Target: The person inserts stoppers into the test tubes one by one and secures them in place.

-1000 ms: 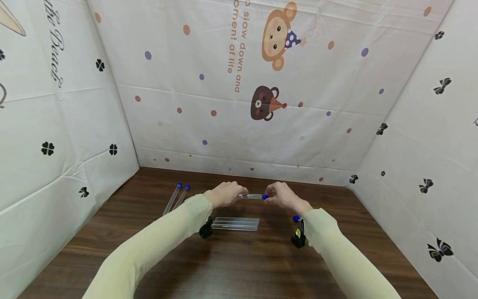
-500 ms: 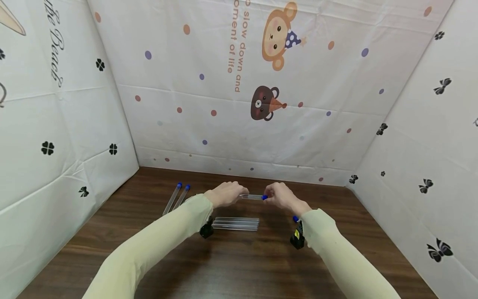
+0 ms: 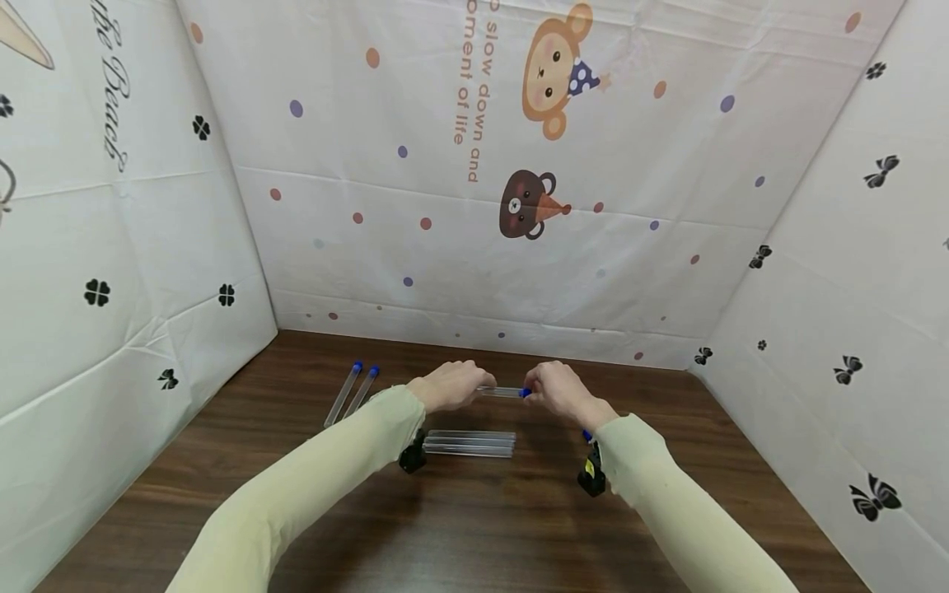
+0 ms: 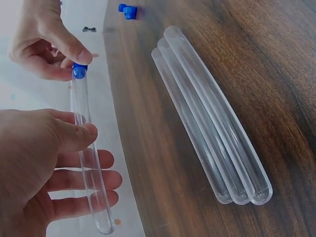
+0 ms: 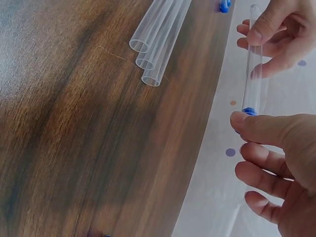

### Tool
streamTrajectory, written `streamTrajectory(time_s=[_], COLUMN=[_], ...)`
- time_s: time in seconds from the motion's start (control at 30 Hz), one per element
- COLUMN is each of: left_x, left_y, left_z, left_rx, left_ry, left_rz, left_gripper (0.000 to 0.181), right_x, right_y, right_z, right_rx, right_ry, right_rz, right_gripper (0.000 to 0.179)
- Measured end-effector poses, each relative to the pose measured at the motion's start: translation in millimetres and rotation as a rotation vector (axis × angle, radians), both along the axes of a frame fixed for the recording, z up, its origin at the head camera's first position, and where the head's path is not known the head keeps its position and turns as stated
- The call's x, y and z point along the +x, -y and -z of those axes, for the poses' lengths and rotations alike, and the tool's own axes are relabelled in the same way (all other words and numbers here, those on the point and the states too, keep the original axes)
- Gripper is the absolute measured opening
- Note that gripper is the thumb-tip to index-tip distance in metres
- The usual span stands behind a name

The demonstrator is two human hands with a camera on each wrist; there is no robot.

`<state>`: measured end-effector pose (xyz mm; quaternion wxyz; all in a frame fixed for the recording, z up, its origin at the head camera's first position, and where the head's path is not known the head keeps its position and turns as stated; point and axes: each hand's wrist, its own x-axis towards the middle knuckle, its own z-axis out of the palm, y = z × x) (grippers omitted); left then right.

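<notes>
Left hand [image 4: 39,153] pinching clear tube [image 4: 91,165], right hand [image 5: 294,150] pinching blue cap [image 4: 79,71] at its end. Risk: crooked push could cock cap (seating unclear); slack grip could drop tube.

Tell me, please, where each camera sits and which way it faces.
Head: on the head, facing forward and down at the table; left hand, right hand and sleeves show.
Left wrist: on that wrist, facing the held tube; both hands show.
Right wrist: on that wrist, facing the blue cap; both hands show.
Both wrist views share three loose tubes.
</notes>
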<state>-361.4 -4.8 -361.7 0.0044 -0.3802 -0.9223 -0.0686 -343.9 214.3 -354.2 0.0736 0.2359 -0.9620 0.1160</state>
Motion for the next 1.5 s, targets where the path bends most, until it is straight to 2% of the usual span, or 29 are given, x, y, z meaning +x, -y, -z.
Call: streamTrajectory(time_s=[0.2,0.43,0.6,0.87,0.97,1.2,1.5], left_x=[0.3,0.1,-1.4,-2.6,-3.4,-2.3,-3.7], left_y=[2.7,8.1,11.2,11.8,11.0,7.6,6.8], left_z=[1.5,3.0,3.6,4.4,4.5,2.7,4.8], left_rx=[0.004,0.026,0.034,0.02,0.009,0.003,0.031], left_ry=[0.005,0.052,0.037,0.02,0.009,-0.021,-0.054], left_rz=[-0.002,-0.026,-0.023,-0.002,-0.01,-0.013,0.0], left_gripper=[0.031,0.027,0.021,0.033,0.031,0.026,0.022], right_x=[-2.4,-4.1,-2.8,-4.9,-6.2,-5.0,-2.6], right_y=[-1.5,-7.6,-10.6,-6.4,-4.1,1.2,4.5], right_z=[3.4,9.9,16.6,30.6,33.2,35.7,36.1], right_rx=[-0.062,-0.266,-0.372,-0.563,-0.633,-0.703,-0.695], right_ry=[0.014,0.157,0.267,0.324,0.353,0.36,0.307], right_rz=[-0.036,-0.002,0.031,0.017,0.033,0.05,0.08], right_gripper=[0.009,0.016,0.032,0.031,0.031,0.035,0.036])
